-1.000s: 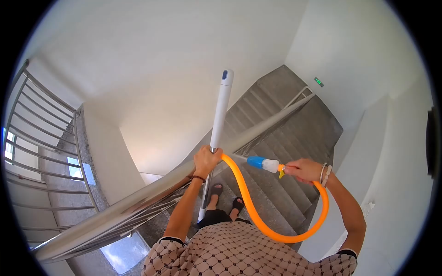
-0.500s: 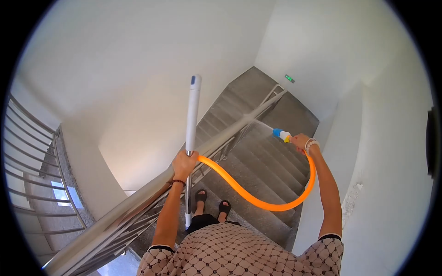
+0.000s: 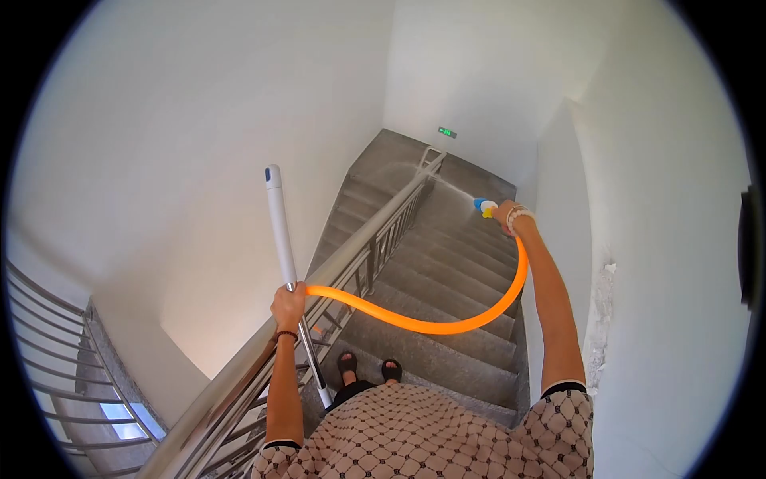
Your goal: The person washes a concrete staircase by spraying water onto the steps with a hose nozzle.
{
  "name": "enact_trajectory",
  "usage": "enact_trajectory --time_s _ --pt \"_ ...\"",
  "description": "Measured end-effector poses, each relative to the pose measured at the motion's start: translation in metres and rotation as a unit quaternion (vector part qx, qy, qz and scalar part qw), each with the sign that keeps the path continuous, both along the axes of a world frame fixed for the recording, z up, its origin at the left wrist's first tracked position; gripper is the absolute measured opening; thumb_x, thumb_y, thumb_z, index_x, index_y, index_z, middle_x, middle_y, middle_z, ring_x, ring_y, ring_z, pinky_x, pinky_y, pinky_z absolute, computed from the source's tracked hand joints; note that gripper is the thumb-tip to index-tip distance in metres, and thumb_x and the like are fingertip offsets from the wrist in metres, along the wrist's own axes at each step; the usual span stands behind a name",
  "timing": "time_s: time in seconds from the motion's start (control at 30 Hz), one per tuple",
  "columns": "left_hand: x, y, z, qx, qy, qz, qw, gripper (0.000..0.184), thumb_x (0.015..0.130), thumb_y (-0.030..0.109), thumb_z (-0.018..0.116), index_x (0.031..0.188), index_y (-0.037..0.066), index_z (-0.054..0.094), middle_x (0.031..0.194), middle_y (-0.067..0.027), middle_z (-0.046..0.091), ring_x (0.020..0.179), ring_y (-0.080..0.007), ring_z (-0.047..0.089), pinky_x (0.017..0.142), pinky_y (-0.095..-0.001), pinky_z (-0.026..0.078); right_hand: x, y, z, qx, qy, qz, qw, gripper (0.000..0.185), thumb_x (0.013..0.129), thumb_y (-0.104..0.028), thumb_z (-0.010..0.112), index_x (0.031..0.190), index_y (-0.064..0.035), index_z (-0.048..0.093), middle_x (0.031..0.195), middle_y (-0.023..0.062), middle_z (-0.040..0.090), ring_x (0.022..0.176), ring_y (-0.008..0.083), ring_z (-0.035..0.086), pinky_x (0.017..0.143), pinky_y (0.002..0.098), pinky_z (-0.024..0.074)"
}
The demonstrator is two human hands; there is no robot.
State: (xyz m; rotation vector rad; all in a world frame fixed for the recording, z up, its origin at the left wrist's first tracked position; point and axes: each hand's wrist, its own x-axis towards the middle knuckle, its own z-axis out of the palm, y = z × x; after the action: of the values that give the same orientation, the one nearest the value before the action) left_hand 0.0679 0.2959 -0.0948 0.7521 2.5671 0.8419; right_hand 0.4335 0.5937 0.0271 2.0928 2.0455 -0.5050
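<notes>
Orange hose (image 3: 423,326) bows between two closed hands: the right hand (image 3: 506,215) grips its blue-and-white nozzle (image 3: 481,205), far right, the left hand (image 3: 289,306) a white-and-silver pole (image 3: 280,223), near left, with the hose running to that fist; the nozzle has swung farther out, so spray (image 3: 452,187) now reaches toward the far end of the handrail (image 3: 373,223), over grey stairs (image 3: 435,271) between pale walls (image 3: 303,96)

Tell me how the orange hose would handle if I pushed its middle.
The orange hose would probably flex and swing, since its middle hangs unsupported between the left hand and right hand. It is likely springy rather than limp, as it bends in a broad curve with no visible kink.
</notes>
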Motion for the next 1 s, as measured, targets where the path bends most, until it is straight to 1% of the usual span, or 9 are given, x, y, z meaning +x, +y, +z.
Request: enact_trajectory --time_s 0.2,0.3,0.33,0.4,0.47,0.67,0.8,0.87,1.0 --pt "0.004 -0.003 0.004 0.026 0.009 0.005 1.0 0.041 0.067 0.037 0.046 0.069 -0.002 0.058 0.07 -0.0213 0.056 0.07 -0.0382 0.054 0.069 -0.0409 0.041 -0.004 -0.026 0.014 -0.023 -0.014 -0.02 0.999 0.033 0.076 -0.03 0.044 0.063 0.0003 0.052 0.051 0.0083 0.049 0.041 0.0164 0.048 0.039 0.0309 0.0362" --pt "0.001 -0.003 0.0 0.021 -0.002 -0.008 1.0 0.041 0.067 0.037 0.045 0.068 -0.002 0.058 0.069 -0.0216 0.056 0.07 -0.0385 0.054 0.068 -0.041 0.041 0.012 -0.008 -0.013 0.014 0.005 -0.006 1.0 0.031 0.077 -0.028 0.044 0.069 0.0008 0.054 0.054 0.0091 0.05 0.043 0.0161 0.049 0.04 0.0299 0.0369" --pt "0.0 -0.004 0.003 0.024 -0.001 -0.01 1.0 0.041 0.067 0.037 0.045 0.068 -0.002 0.058 0.069 -0.0216 0.056 0.07 -0.0385 0.054 0.068 -0.041 0.041 0.026 0.011 -0.034 0.036 -0.031 0.023 0.999 0.031 0.079 -0.027 0.043 0.072 0.0013 0.055 0.057 0.0098 0.052 0.046 0.0171 0.051 0.043 0.0303 0.0389" --pt "0.002 -0.005 0.005 0.028 -0.019 -0.01 0.999 0.044 0.067 0.038 0.044 0.068 -0.005 0.056 0.068 -0.0238 0.055 0.072 -0.0397 0.053 0.07 -0.0402 0.039 0.028 0.01 -0.027 0.06 -0.066 0.049 0.995 0.032 0.08 -0.026 0.043 0.075 0.0018 0.056 0.06 0.0105 0.054 0.049 0.0181 0.054 0.045 0.0306 0.041" --pt "0.002 -0.005 0.005 0.026 -0.015 -0.013 0.999 0.043 0.067 0.037 0.045 0.068 -0.004 0.057 0.069 -0.023 0.056 0.071 -0.0393 0.053 0.069 -0.0407 0.04 0.026 0.003 -0.011 0.044 -0.118 0.046 0.991 0.021 0.075 -0.013 0.056 0.094 -0.0036 0.058 0.091 0.0109 0.06 0.084 0.022 0.059 0.067 0.0313 0.0458" --pt "0.004 -0.007 0.01 0.023 0.003 -0.004 1.0 0.042 0.067 0.037 0.045 0.068 -0.003 0.058 0.07 -0.0224 0.056 0.071 -0.0389 0.054 0.069 -0.041 0.041 0.016 -0.008 0.013 0.03 -0.169 0.058 0.984 0.02 0.076 -0.012 0.055 0.093 -0.0023 0.058 0.091 0.0105 0.06 0.084 0.021 0.059 0.069 0.0311 0.0459" --pt "0.001 -0.005 0.005 0.024 0.012 -0.006 1.0 0.042 0.068 0.037 0.046 0.069 -0.002 0.058 0.071 -0.0223 0.057 0.072 -0.0389 0.054 0.069 -0.041 0.041 0.019 -0.005 0.008 0.061 -0.14 0.045 0.987 0.019 0.075 -0.011 0.056 0.09 -0.0013 0.059 0.088 0.0114 0.061 0.082 0.0209 0.06 0.067 0.0317 0.0467" --pt "0.002 -0.006 0.007 0.022 0.001 -0.009 1.0 0.044 0.067 0.038 0.045 0.07 -0.004 0.058 0.072 -0.0235 0.056 0.073 -0.0393 0.054 0.07 -0.0408 0.04 0.02 -0.002 0.007 0.056 -0.169 0.083 0.981 0.016 0.074 -0.01 0.056 0.086 -0.0011 0.06 0.081 0.0108 0.062 0.077 0.0207 0.061 0.064 0.0319 0.0476" --pt "0.003 -0.007 0.01 0.021 -0.016 -0.013 1.0 0.046 0.067 0.039 0.045 0.07 -0.005 0.057 0.071 -0.0241 0.056 0.073 -0.0395 0.053 0.07 -0.0407 0.04 0.022 0.004 0.003 0.088 -0.135 0.063 0.985 0.014 0.075 -0.011 0.055 0.083 -0.0019 0.061 0.073 0.0092 0.062 0.073 0.0201 0.062 0.062 0.0312 0.0482"
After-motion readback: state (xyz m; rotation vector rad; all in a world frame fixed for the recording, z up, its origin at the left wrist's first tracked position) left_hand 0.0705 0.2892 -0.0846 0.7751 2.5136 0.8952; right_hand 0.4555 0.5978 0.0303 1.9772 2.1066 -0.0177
